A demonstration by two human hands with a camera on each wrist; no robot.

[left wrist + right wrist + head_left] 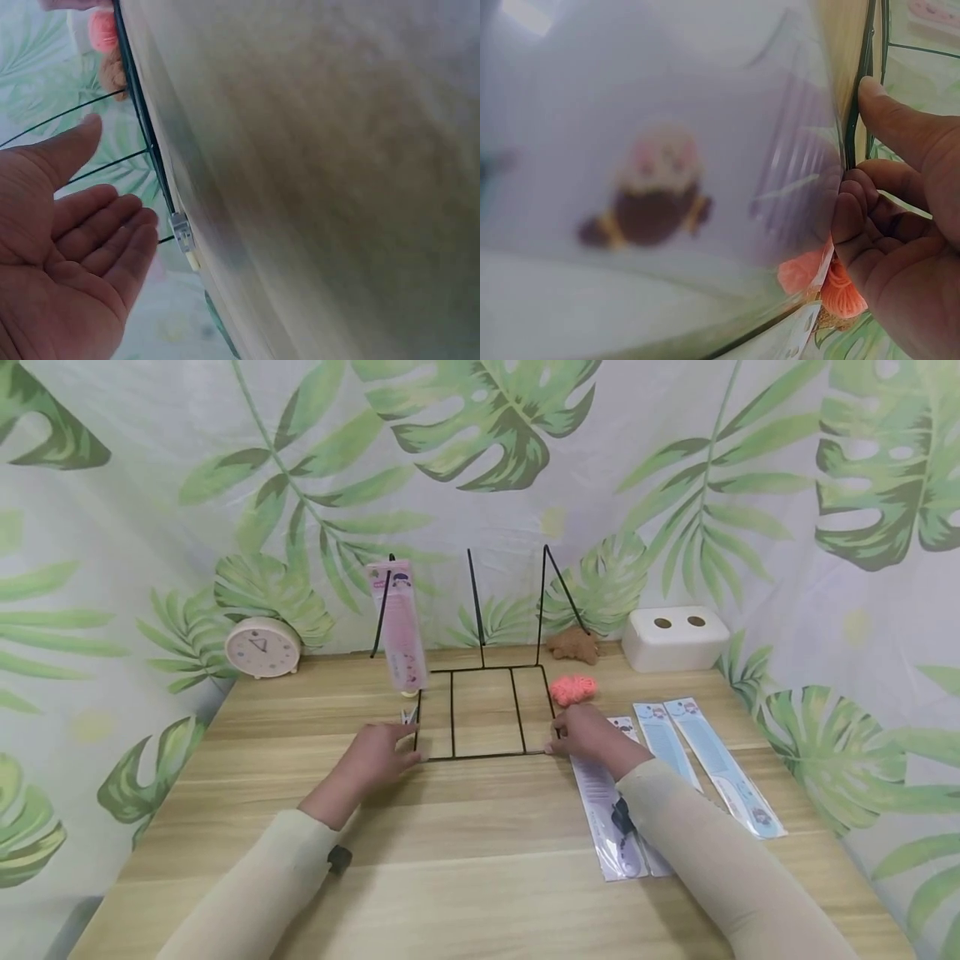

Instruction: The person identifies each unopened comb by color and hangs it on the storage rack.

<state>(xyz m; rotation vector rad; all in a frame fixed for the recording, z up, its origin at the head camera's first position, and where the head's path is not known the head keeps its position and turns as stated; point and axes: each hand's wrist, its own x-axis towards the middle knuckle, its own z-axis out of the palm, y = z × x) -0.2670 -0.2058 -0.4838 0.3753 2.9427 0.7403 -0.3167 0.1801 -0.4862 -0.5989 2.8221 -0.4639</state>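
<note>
A black wire rack with upright prongs stands on the table. My left hand is at its front left corner, fingers loosely bent and thumb apart, as the palm shows in the left wrist view. A small silver clip lies by its fingertips. At the front right corner my right hand holds the rack's wire edge, its thumb and curled fingers against the wire in the right wrist view. On the left prong hangs a pink flat packet.
Purple packets lie under my right forearm, with blue packets beyond. Behind my right hand are a coral yarn bundle and a brown plush-like thing. A white box with two holes and a round clock stand at the back.
</note>
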